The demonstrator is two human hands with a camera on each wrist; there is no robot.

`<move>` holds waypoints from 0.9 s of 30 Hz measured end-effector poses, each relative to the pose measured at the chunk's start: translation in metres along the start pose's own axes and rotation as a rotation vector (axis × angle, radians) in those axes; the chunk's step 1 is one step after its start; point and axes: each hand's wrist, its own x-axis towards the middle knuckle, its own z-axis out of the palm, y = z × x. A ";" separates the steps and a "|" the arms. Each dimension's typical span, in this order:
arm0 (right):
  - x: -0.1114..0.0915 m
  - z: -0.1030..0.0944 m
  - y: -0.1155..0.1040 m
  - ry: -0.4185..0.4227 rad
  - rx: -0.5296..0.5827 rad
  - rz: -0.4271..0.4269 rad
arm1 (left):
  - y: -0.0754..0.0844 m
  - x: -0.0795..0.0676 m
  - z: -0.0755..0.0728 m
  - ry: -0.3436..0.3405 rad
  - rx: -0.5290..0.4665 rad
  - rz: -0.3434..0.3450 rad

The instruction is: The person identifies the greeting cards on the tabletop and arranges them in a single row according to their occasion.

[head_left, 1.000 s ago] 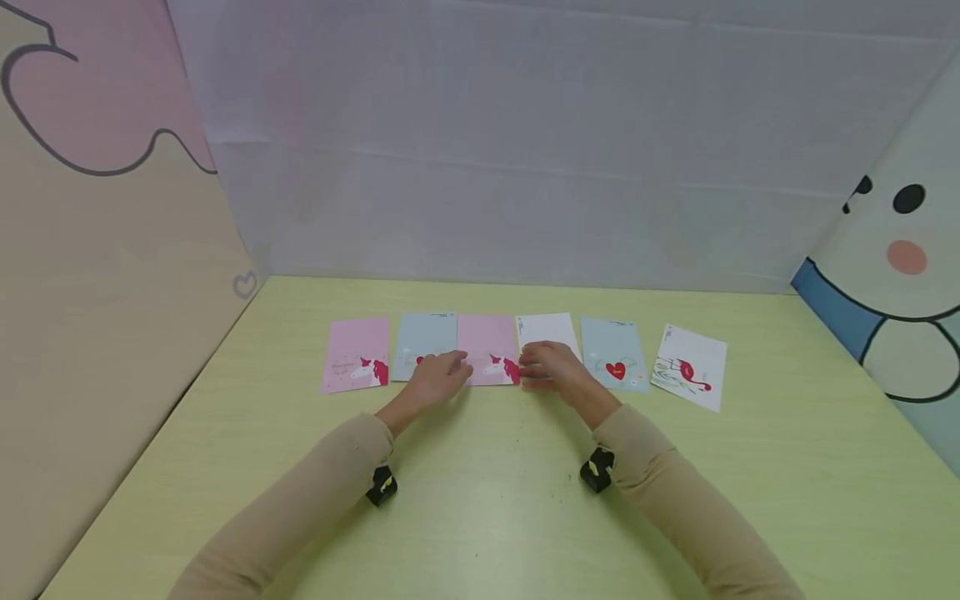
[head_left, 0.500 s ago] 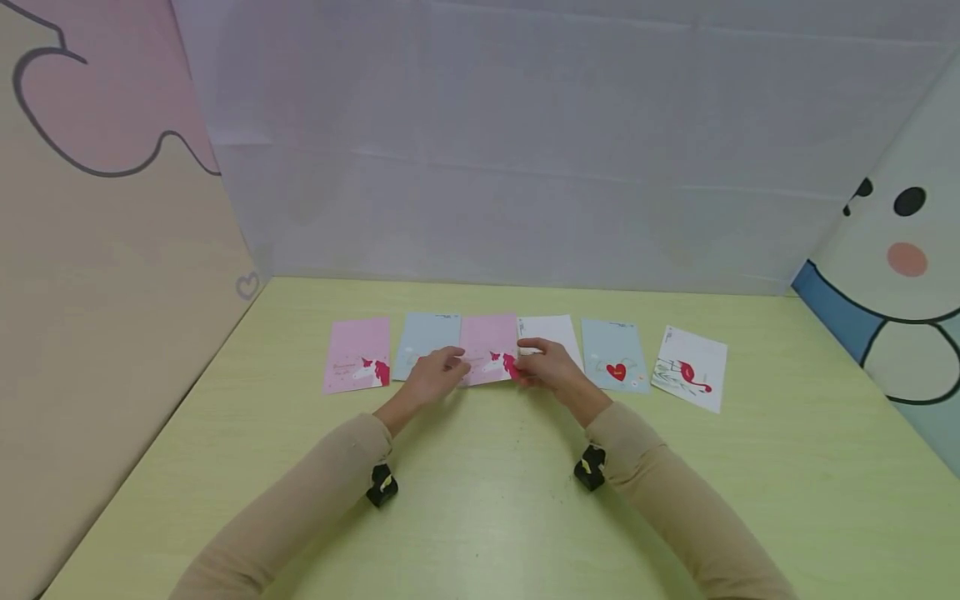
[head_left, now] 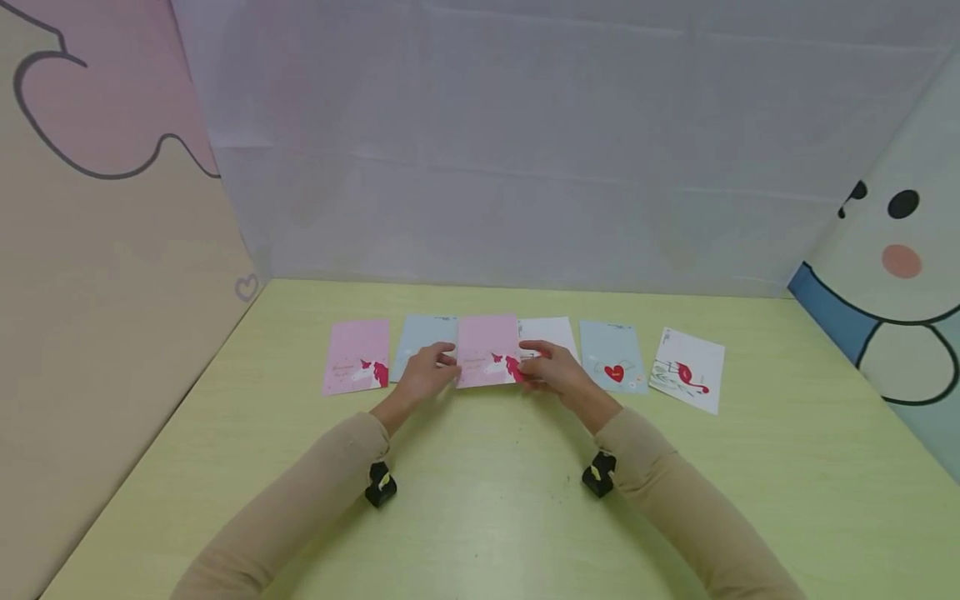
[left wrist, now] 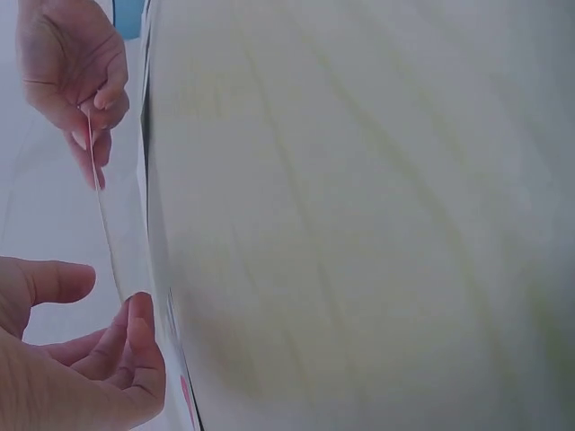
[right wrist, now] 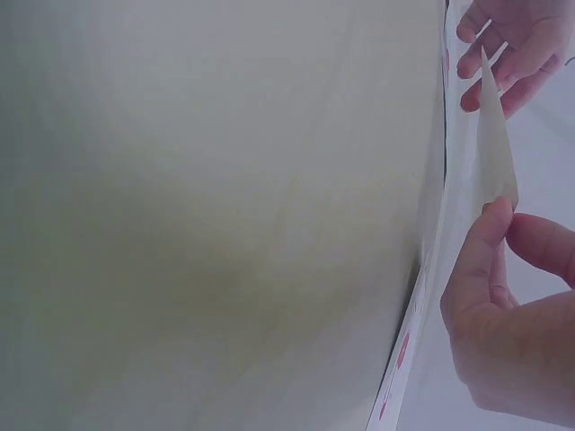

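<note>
A pink unicorn card is raised off the table between my hands, in the middle of the row. My right hand pinches its lower right edge between thumb and fingers, as the right wrist view also shows for the card. At the other edge my left hand has its fingertips against the card or just beside it. In the left wrist view the thumb of the left hand stands apart from its fingers. A light blue card and a white card lie flat behind, each partly covered.
Another pink unicorn card lies at the row's left end. To the right are a blue heart card and a tilted white flamingo card. A pale cloth hangs behind the yellow-green table.
My right hand has taken hold of the pink card, which now stands off the table. My left fingers have drawn back slightly to the left from over it.
</note>
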 end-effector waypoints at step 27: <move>-0.025 0.008 0.007 -0.107 0.061 -0.059 | -0.009 -0.024 -0.021 -0.042 -0.347 -0.092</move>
